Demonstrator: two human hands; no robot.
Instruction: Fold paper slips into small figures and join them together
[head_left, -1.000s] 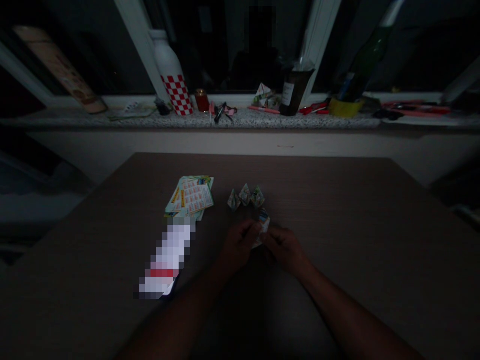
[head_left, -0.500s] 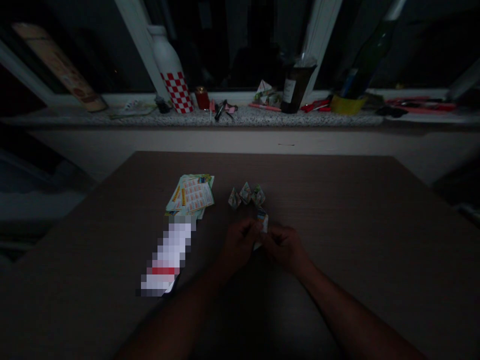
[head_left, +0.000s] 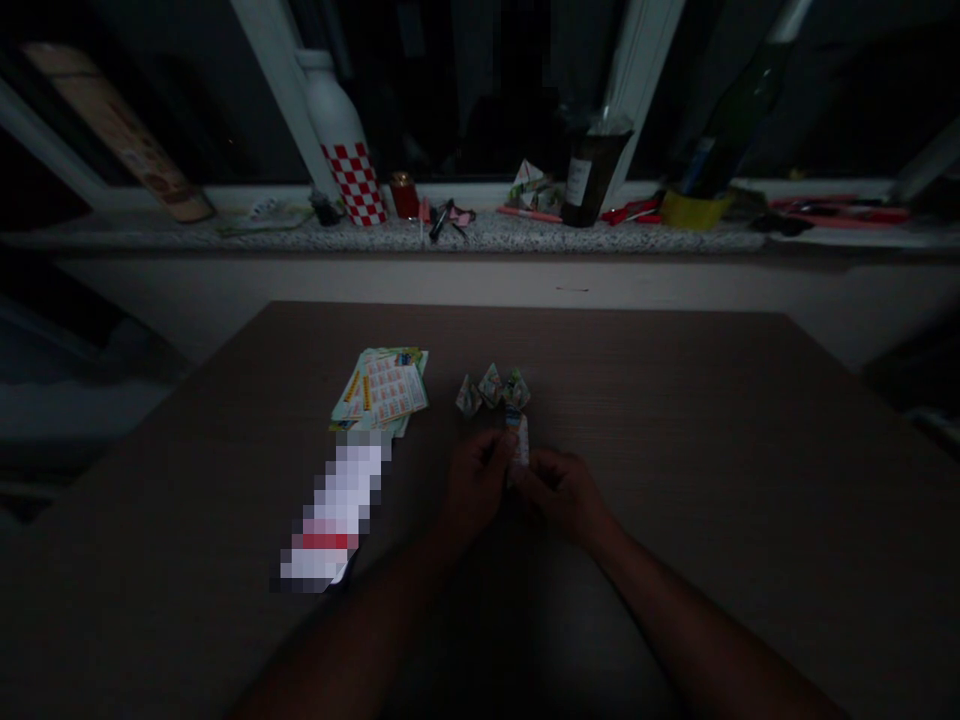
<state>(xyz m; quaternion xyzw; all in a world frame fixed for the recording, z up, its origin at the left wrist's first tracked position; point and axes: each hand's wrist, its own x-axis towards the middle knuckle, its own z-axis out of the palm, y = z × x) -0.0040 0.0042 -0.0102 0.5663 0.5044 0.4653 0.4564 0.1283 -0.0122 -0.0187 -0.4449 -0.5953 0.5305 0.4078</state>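
Folded paper strip [head_left: 523, 440] with three folded paper pieces [head_left: 491, 388] close ahead

The pieces stood just beyond the hands, at the strip's far end; contact could not be determined. Printed sheets [head_left: 390, 392] lay stacked ahead and left of the left hand [head_left: 474, 485]; a lit phone [head_left: 341, 505] lay to that hand's left. The strip sat between both hands, pinched by left thumb and fingers, with the right hand [head_left: 566, 490] pinching its near end.

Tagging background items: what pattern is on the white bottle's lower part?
Red-and-white checks on the bottle; best seen in the head view.
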